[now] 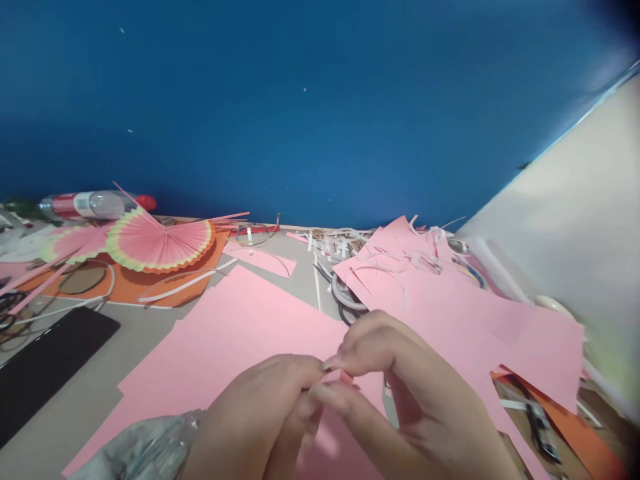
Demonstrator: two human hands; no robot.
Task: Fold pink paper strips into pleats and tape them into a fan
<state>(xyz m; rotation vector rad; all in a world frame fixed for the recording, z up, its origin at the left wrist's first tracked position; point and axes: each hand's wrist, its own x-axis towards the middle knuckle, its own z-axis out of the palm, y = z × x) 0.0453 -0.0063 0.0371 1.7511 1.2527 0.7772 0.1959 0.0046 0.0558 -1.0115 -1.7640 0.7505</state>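
At ten o'clock from the folded pink paper [342, 377], the clear bottle [100, 205] wears a red-and-white label; you can't make out its print. The paper sits towards six o'clock in your view: a small, narrow, plain pink bundle, its stacked layers showing at the end. You pinch it between thumb and fingertips of your left hand [260, 407] and right hand [420, 387], above larger pink sheets [240, 327].

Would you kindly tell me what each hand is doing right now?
Left hand: closed, pinching a small folded pink paper.
Right hand: closed, pinching that same paper.
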